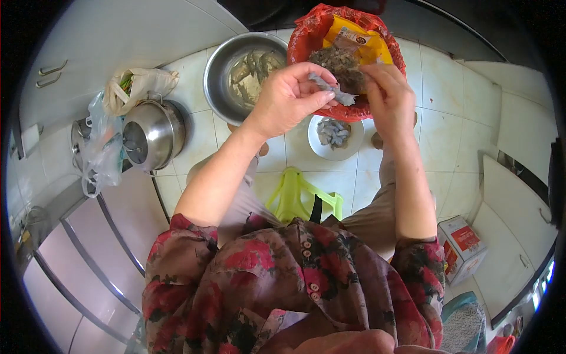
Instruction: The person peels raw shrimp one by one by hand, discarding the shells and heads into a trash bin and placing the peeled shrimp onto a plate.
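My left hand [289, 97] is closed on a grey shrimp [344, 97], held between thumb and fingers with its tail end pointing right. My right hand [391, 97] is a little to the right of the shrimp, its thumb and fingertips pinched together; whatever they hold, if anything, is too small to make out. Both hands are above the near side of a bin lined with a red plastic bag [300, 42]. A heap of shrimp shells [337, 61] lies inside it. Just below the hands, a white plate [337, 154] carries several peeled shrimp [333, 133].
Left of the bin stands a metal basin [213, 88] with whole shrimp [254, 69] in water. A yellow packet [372, 46] lies in the bin. A steel pot [162, 131] and plastic bag [101, 156] are at the left, a green stool [290, 197] between the legs, a carton [463, 248] at right.
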Available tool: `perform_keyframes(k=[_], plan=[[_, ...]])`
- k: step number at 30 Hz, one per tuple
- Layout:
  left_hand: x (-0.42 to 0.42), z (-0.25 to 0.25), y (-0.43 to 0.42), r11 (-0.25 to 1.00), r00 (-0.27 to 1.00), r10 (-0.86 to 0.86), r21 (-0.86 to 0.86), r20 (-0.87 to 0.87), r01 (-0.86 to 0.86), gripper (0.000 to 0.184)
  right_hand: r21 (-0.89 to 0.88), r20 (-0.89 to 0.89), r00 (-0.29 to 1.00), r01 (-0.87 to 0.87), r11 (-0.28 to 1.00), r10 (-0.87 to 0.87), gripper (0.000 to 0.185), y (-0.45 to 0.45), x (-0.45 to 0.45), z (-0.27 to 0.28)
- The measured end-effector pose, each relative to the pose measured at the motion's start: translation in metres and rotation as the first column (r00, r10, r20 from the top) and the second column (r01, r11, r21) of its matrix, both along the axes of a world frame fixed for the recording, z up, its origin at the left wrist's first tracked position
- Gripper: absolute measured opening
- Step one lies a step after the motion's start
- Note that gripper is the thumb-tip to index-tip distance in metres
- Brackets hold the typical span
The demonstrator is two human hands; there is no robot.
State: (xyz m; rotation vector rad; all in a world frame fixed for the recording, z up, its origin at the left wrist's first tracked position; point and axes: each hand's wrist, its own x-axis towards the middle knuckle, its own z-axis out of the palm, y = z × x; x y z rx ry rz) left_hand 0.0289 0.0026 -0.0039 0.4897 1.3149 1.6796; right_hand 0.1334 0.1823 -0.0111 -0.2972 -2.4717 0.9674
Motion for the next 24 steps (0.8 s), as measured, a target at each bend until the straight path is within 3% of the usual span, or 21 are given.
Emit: perform_keyframes(k=[1,5,9,24], plan=[[0.001,-0.002,-0.002,1.0,0.999,0.014,-0.025,-0.034,-0.015,0.025,-0.168,0.029,0.999,0.031,0.985,-0.026,0.019,-0.003,0.002,0.004],[0.003,-0.009,-0.003,0.999,0.996,-0.014,-0.038,-0.09,0.011,0.026,-0.335,0.174,0.969,-0.111,0.936,0.178,0.017,-0.017,0.004,0.027],[0.005,-0.009,-0.002,0.993,0.987,-0.045,-0.118,-0.155,0.027,0.025,-0.259,0.127,0.951,-0.242,0.935,0.281,0.018,-0.018,0.002,0.02],[0.015,-0.018,0.0,0.98,0.992,-0.076,-0.191,-0.103,0.055,0.02,-0.299,0.29,0.891,-0.263,0.917,0.35,0.012,-0.014,0.009,0.034]])
